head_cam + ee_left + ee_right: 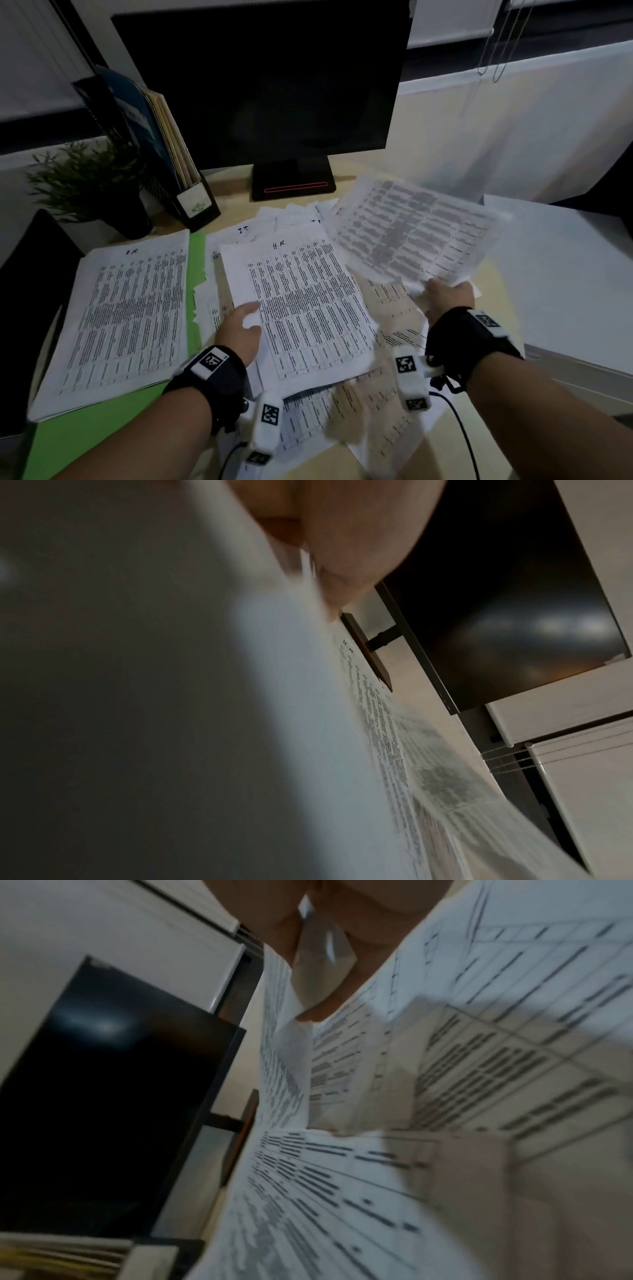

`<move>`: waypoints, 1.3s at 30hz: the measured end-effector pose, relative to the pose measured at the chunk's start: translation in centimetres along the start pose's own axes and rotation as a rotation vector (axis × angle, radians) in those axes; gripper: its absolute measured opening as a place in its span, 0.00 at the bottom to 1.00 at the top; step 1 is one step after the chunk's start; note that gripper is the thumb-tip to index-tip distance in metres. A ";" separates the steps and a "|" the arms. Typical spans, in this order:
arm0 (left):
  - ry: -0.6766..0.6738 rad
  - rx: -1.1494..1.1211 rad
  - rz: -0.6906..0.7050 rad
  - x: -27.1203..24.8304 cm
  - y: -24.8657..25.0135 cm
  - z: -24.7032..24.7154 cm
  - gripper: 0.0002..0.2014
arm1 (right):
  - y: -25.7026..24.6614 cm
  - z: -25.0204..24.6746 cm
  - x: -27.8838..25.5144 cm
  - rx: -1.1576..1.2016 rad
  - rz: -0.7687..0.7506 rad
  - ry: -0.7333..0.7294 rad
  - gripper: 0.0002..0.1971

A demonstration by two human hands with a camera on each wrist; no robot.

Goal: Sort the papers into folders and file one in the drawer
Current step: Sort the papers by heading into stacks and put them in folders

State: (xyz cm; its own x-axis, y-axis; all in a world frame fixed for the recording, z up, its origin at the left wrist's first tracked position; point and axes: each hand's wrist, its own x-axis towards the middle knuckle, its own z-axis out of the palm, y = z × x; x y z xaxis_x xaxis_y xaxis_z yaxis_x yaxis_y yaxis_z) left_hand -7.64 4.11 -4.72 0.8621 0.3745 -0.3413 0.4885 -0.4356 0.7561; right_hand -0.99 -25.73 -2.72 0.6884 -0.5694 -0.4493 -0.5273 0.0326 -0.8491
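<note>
Loose printed sheets (373, 394) lie in a pile on the desk in front of me. My left hand (254, 318) pinches the left edge of the top sheet, marked H.R. (308, 301), thumb on top; the left wrist view shows the thumb (346, 561) on that sheet (346, 723). My right hand (434, 292) grips the near edge of another printed sheet (411, 233), lifted and blurred above the pile's right side. In the right wrist view its fingers (313, 969) are curled on the paper (479, 1047). To the left, a green folder (196, 274) lies open with a stack of sheets (130, 315) on it.
A dark monitor (267, 85) on its stand (293, 185) rises behind the pile. A potted plant (89, 185) and a file holder with upright folders (171, 150) stand at the back left. A black object (30, 274) borders the left, a white surface (565, 274) the right.
</note>
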 end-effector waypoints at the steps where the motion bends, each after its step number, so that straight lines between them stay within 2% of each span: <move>1: -0.002 0.009 -0.004 0.1 -0.1 0.0 0.21 | 0.2 0.0 -0.2 -0.066 0.009 -0.011 0.23; 6: 0.043 -0.042 -0.014 0.2 -0.3 -0.1 0.18 | 1.5 -0.7 -0.8 -0.316 0.026 -0.067 0.25; 9: 0.086 -0.076 -0.039 0.3 -0.3 -1.0 0.17 | 1.8 -1.1 -0.9 -0.438 -0.022 -0.059 0.26; 12: 0.110 -0.098 -0.045 0.8 -0.7 -2.3 0.18 | 2.3 -1.2 -1.3 -0.554 -0.114 -0.108 0.35; 15: 0.118 -0.149 -0.054 0.9 -0.6 -3.1 0.18 | 2.6 -0.9 -1.6 -0.728 -0.137 -0.202 0.47; 17: 0.115 -0.192 -0.031 0.8 -0.2 -3.3 0.17 | 2.8 -0.6 -1.9 -0.847 -0.134 -0.262 0.51; 18: 0.117 -0.208 -0.026 0.7 0.0 -3.2 0.17 | 2.7 -0.4 -2.2 -0.920 -0.131 -0.287 0.49; 21: 0.117 -0.270 -0.002 0.6 0.9 -2.6 0.17 | 2.2 -0.2 -2.7 -1.182 -0.143 -0.392 0.32; 24: 0.081 -0.325 0.026 0.4 1.7 -2.0 0.17 | 1.4 -0.7 -2.7 -1.380 -0.217 -0.482 0.33; 26: 0.040 -0.309 0.039 0.2 1.8 -2.0 0.18 | 0.5 -1.5 -2.8 -1.496 -0.286 -0.412 0.31; 28: 0.001 -0.279 0.041 -0.1 1.5 -2.2 0.20 | -1.3 -2.2 -3.2 -1.569 -0.299 -0.259 0.25; 30: -0.011 -0.254 0.050 -0.5 1.2 -2.4 0.20 | -2.9 -2.1 -3.4 -1.507 -0.325 -0.228 0.24; 32: -0.010 -0.258 0.057 -0.6 0.5 -2.6 0.20 | -3.6 -1.1 -4.2 -1.286 -0.373 -0.393 0.26; 34: 0.002 -0.249 0.068 -0.6 -0.1 -2.9 0.20 | -3.5 0.6 -6.1 -0.951 -0.264 -0.599 0.26; 35: 0.007 -0.254 0.072 -0.4 -0.5 -3.2 0.20 | -3.2 1.7 -7.4 -0.828 -0.190 -0.657 0.25; 36: 0.011 -0.265 0.076 -0.3 -0.8 -3.6 0.20 | -2.8 2.8 -8.6 -0.774 -0.167 -0.698 0.21; 39: 0.042 -0.290 0.058 0.6 -2.3 -6.1 0.22 | -1.4 7.2 -11.4 -0.823 -0.312 -0.715 0.10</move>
State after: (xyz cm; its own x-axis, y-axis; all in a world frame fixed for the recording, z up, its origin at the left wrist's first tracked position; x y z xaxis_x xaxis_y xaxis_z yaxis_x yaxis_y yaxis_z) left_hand -9.10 10.34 -3.30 0.8782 0.3917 -0.2744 0.3747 -0.2072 0.9037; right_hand -4.49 -13.37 1.57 0.8349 0.1502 -0.5295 -0.2684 -0.7289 -0.6298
